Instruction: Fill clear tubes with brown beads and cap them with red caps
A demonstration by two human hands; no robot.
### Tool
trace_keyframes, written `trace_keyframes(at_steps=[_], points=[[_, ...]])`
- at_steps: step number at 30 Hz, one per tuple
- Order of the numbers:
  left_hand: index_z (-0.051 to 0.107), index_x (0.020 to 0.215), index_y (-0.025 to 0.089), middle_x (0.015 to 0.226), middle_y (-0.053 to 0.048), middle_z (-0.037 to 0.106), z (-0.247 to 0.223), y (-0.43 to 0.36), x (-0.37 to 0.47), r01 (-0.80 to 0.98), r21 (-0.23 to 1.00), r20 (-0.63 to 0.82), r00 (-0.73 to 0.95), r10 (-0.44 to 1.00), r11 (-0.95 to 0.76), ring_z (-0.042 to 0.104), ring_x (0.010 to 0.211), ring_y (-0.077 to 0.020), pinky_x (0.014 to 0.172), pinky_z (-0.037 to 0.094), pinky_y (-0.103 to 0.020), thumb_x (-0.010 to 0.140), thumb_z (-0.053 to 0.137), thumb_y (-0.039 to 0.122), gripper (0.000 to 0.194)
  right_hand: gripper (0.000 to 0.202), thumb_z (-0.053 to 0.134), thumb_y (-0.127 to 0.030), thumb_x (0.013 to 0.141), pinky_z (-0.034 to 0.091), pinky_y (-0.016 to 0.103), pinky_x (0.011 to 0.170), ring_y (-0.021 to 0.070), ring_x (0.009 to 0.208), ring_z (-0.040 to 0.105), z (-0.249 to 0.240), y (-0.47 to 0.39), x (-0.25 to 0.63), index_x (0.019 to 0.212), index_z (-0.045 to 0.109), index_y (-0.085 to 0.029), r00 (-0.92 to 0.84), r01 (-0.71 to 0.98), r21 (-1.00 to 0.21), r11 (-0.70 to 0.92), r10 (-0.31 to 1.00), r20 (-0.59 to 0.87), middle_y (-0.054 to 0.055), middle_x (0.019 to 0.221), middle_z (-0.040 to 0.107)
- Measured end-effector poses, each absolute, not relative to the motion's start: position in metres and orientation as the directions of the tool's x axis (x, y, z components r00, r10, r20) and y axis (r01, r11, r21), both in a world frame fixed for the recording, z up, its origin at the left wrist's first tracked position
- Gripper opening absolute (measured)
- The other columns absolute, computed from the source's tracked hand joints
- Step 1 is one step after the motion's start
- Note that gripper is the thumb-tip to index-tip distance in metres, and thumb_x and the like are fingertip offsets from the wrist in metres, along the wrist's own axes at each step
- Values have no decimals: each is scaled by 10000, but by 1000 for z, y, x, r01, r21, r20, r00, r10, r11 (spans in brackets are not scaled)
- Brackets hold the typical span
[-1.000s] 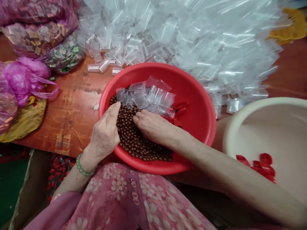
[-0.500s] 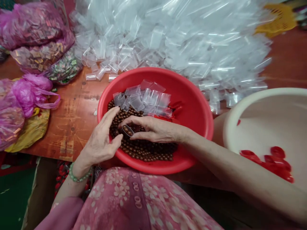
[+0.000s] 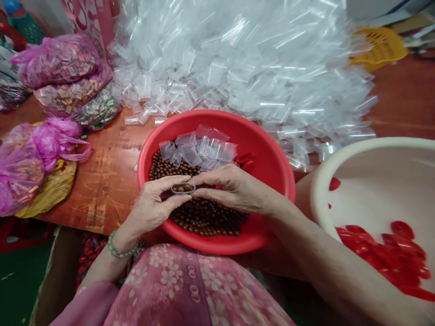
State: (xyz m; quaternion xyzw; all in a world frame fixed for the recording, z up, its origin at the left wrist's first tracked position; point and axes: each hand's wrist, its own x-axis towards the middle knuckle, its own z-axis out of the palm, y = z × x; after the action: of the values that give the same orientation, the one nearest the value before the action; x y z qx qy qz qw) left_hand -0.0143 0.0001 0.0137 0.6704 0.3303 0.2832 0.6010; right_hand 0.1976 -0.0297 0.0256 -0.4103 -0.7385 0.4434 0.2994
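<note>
A small clear sleeve with brown beads inside [image 3: 182, 188] is held between both hands above the red basin [image 3: 285, 181]. My left hand [image 3: 152, 203] pinches its left end, thumb below and fingers above. At its right end, my right hand [image 3: 226, 185] grips it between thumb and fingers. Under the hands, brown beads [image 3: 210, 219] cover the left and front of the basin. Several clear sleeves [image 3: 190, 154] lie on the beads toward the back. Red pieces [image 3: 245, 159] show beside them, partly hidden behind my right hand.
Behind the basin spreads a large heap of clear sleeves [image 3: 238, 68]. A white tub [image 3: 321, 181] with red pieces [image 3: 397, 253] stands at right. Pink bags of small packets [image 3: 71, 59] sit at left on the table [image 3: 112, 181]. A yellow scoop [image 3: 380, 47] lies back right.
My left hand has moved right and closed on the bead-filled sleeve, which my right hand held alone before. The sleeve now lies more level. The view has shifted, showing more at the back.
</note>
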Motion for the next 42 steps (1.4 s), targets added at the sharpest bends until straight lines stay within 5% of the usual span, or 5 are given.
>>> trace_keyframes(at_steps=[8, 19, 31, 35, 42], points=[[745, 1025, 156, 990, -45, 781, 19, -1, -11, 104, 992, -8, 608, 794, -69, 720, 883, -160, 815, 554, -242, 819, 698, 209, 218, 183, 682, -302, 875, 511, 230, 657, 122, 712, 632, 43, -36, 199, 1002, 659, -173, -357, 409, -827, 386, 902, 245, 25, 826, 681], [727, 961, 128, 914, -28, 743, 16, 0, -6, 110, 994, -72, 693, 718, -7, 665, 835, -149, 763, 489, -221, 838, 644, 192, 162, 157, 558, -287, 957, 502, 260, 756, 135, 848, 588, 51, -25, 197, 1053, 638, -192, -563, 394, -771, 500, 794, 228, 49, 901, 603], [726, 1010, 154, 937, -35, 745, 11, 8, -3, 144, 989, -131, 673, 728, 44, 660, 853, -143, 802, 486, -249, 838, 638, 193, 198, 173, 650, -282, 898, 447, 242, 643, 114, 692, 527, 36, -31, 197, 801, 539, -191, -382, 408, -824, 394, 893, 238, 0, 762, 553], [729, 975, 160, 923, -47, 754, 16, 10, -6, 95, 988, -154, 639, 754, 121, 683, 862, -153, 821, 514, -258, 815, 689, 220, 175, 171, 674, -330, 869, 488, 261, 653, 139, 699, 586, 31, -47, 212, 841, 571, -196, -310, 466, -851, 243, 945, 100, 17, 781, 614], [713, 979, 172, 962, -70, 754, 29, 4, -15, -39, 998, -2, 721, 693, 44, 702, 867, -164, 775, 555, -243, 860, 675, 238, 141, 186, 502, -234, 927, 481, 351, 822, 237, 918, 662, 15, -65, 266, 1016, 655, -178, 34, 913, -404, -62, 997, -75, 99, 1008, 702]])
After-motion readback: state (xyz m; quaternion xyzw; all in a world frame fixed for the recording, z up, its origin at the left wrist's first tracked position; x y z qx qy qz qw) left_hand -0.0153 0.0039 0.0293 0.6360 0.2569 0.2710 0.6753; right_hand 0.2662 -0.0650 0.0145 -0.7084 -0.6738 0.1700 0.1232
